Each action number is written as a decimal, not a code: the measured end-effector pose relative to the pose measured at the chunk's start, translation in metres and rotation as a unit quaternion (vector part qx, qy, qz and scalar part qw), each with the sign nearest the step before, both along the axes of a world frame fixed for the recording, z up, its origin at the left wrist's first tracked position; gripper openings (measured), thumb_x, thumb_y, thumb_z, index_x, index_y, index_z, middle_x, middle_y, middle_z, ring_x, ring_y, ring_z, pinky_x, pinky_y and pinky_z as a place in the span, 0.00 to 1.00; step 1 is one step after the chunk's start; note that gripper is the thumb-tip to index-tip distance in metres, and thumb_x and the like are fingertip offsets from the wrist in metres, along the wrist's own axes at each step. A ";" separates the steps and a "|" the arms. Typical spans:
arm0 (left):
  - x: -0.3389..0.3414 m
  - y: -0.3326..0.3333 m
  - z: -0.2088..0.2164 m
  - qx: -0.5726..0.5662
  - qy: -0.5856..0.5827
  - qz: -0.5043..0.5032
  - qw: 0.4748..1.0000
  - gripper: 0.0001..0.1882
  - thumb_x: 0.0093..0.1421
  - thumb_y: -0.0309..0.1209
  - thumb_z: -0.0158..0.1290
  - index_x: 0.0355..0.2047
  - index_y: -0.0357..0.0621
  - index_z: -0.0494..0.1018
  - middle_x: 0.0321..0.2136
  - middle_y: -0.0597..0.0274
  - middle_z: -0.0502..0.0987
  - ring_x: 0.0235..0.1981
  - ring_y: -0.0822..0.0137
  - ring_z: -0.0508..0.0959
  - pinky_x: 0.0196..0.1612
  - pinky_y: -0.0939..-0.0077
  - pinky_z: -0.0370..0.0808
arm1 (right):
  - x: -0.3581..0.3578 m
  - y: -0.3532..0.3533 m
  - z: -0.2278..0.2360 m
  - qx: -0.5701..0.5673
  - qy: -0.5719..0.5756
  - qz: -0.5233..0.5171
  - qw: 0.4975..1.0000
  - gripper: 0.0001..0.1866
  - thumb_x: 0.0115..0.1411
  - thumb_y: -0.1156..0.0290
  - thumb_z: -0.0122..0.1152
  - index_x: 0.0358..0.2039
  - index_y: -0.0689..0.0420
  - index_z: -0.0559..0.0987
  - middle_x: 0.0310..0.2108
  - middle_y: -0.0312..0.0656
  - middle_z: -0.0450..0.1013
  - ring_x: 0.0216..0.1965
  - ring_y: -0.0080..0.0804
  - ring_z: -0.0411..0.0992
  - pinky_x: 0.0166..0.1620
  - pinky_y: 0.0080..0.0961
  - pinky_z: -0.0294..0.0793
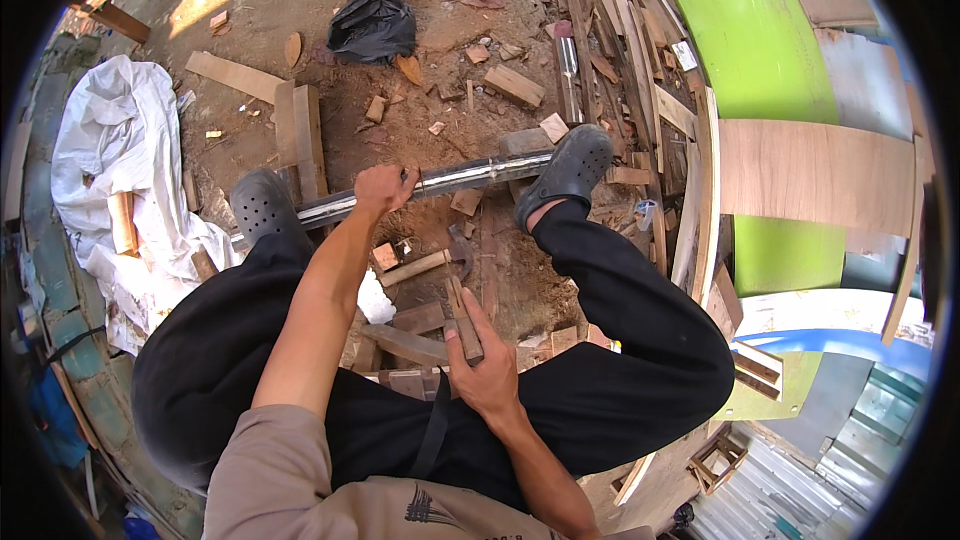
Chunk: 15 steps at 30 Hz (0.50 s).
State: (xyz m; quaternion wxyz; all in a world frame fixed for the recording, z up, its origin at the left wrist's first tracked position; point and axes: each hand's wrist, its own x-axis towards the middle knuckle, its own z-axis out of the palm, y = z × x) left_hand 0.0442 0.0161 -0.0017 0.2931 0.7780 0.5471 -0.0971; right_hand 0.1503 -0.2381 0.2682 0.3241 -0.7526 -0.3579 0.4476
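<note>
A long silvery metal bar (470, 176) lies crosswise on the dirt between my shoes, its ends at or under them. My left hand (383, 188) is closed around the bar left of its middle; the palm side is hidden. Nearer my lap, my right hand (487, 368) grips a small wooden block (462, 325), thumb on one side and fingers on the other. The block's far end looks narrower, with a gap or slit. Between the hands, a hammer (420, 266) rests on the ground, wooden handle to the left and dark head to the right.
Dark clog shoes (267, 205) are on my feet. Wood offcuts (515, 86) litter the dirt. A black plastic bag (372, 25) lies ahead, and a white sack (115, 140) at left. Long planks (640, 50) and a green panel (750, 30) line the right side.
</note>
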 end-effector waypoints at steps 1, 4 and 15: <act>0.001 -0.001 -0.002 0.007 0.000 -0.003 1.000 0.34 0.68 0.59 0.40 0.38 0.42 0.84 0.31 0.37 0.83 0.38 0.38 0.84 0.45 0.45 0.79 | -0.001 -0.001 0.000 0.001 0.001 0.000 1.000 0.29 0.65 0.74 0.62 0.67 0.63 0.71 0.51 0.62 0.79 0.54 0.45 0.80 0.55 0.31 0.76; 0.001 -0.002 -0.003 0.029 0.004 -0.006 1.000 0.32 0.67 0.57 0.41 0.36 0.42 0.84 0.29 0.36 0.82 0.36 0.38 0.83 0.42 0.46 0.79 | 0.001 -0.004 0.004 0.010 -0.003 0.010 1.000 0.29 0.65 0.74 0.61 0.67 0.63 0.71 0.50 0.62 0.80 0.53 0.44 0.81 0.54 0.30 0.77; -0.002 -0.003 -0.016 0.071 -0.010 0.012 0.997 0.32 0.68 0.54 0.42 0.30 0.37 0.82 0.28 0.37 0.82 0.34 0.39 0.84 0.42 0.46 0.79 | 0.006 0.019 -0.027 0.002 0.003 0.021 1.000 0.31 0.64 0.73 0.60 0.68 0.59 0.70 0.42 0.65 0.80 0.36 0.58 0.82 0.40 0.41 0.81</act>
